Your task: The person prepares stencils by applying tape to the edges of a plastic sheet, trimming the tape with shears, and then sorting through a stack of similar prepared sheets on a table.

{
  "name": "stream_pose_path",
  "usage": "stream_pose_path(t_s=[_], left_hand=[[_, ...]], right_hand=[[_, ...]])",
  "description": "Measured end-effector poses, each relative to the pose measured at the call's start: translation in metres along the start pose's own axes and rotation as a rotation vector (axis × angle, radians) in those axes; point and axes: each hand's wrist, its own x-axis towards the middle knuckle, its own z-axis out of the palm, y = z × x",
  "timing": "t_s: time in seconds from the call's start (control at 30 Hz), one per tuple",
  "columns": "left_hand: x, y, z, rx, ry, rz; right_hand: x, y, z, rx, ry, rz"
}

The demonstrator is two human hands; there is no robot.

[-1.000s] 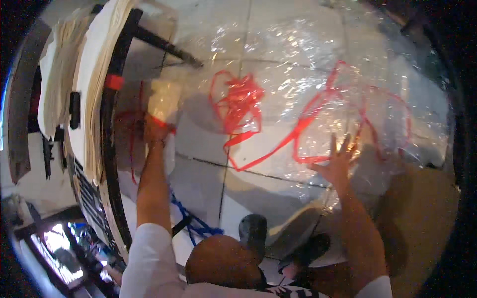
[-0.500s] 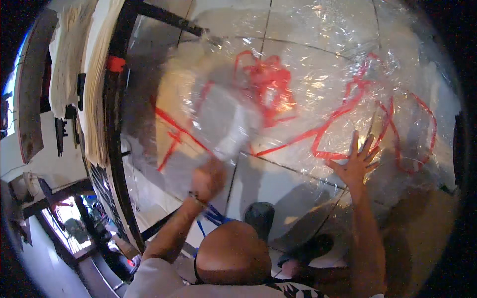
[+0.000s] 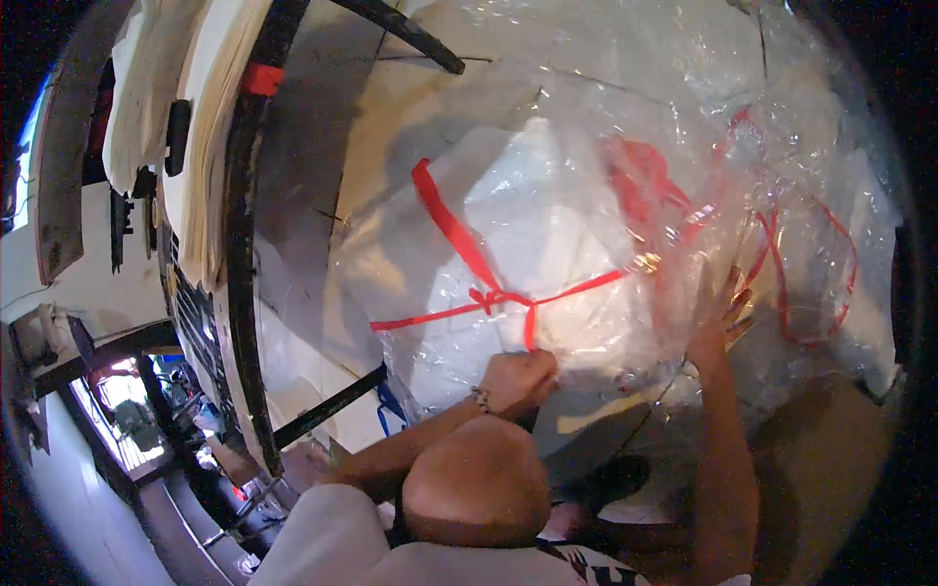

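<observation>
A crinkled plastic sheet point(image 3: 498, 220) spreads across the middle and right of the tiled floor point(image 3: 313, 176), whitish in the middle and clearer toward the right; whether it wraps anything cannot be told; red ribbon point(image 3: 456, 236) crosses its middle, strands meeting at a small knot point(image 3: 496, 299), one running far and left, one left, one right, and a short one to the near side; the left hand point(image 3: 521, 379) is closed in a fist at the near edge of the whitish part, holding the end of that short strand; to the right, the right hand point(image 3: 721, 317) rests on the clear plastic with its fingers spread, gripping nothing; farther off, between the hands, a red ribbon heap point(image 3: 645, 190) bunches up, blurred by the plastic, and a thin red loop point(image 3: 852, 259) curves at the far right; along the left stands a black frame point(image 3: 242, 186) with a red patch point(image 3: 262, 79), beside stacked pale sheets point(image 3: 217, 127); blue cord point(image 3: 391, 405) shows by its near leg point(image 3: 332, 406); at the near left is a bright doorway point(image 3: 122, 391).
</observation>
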Motion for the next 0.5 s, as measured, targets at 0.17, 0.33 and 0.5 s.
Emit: stream_pose_path(t_s=[0.17, 0.33, 0.5], left_hand=[[-0.039, -0.069, -0.027, 0.046, 0.242, -0.165], [-0.092, -0.183, -0.134, 0.570, 0.545, -0.238], [-0.057, -0.129, -0.132, 0.425, 0.826, -0.326]], right_hand=[[-0.001, 0.001, -0.015, 0.231, -0.080, -0.040], [-0.008, -0.010, -0.022, 0.243, -0.152, -0.037], [-0.008, 0.000, -0.027, 0.327, -0.130, -0.051]])
